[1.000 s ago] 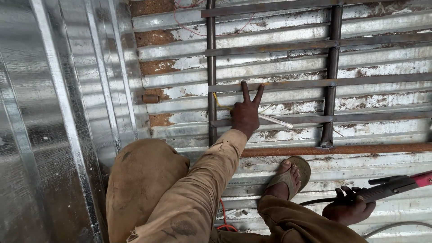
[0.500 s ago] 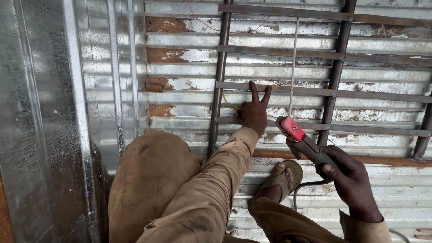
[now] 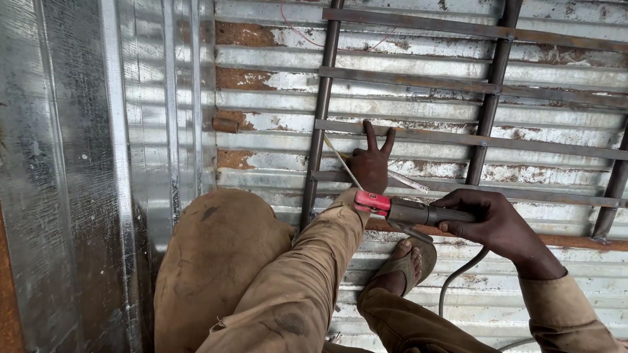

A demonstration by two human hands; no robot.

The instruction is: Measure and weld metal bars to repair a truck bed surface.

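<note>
Here: welding at a steel grille (image 3: 471, 138) laid on corrugated sheet
Left hand (image 3: 371, 165) pressed on a bar, two fingers spread; right hand (image 3: 494, 222) gripping a red-tipped electrode holder (image 3: 399, 209), sandalled foot (image 3: 405, 265) beneath

Place: a metalworking or welding site, seemingly open-air.
Floor: corrugated metal sheets (image 3: 281, 78), rusting in patches, are lying underfoot.
Work piece: a steel bar frame (image 3: 418, 134) is lying across them.
Tool: an electrode holder (image 3: 409, 210) is trailing a cable (image 3: 458, 274).
</note>
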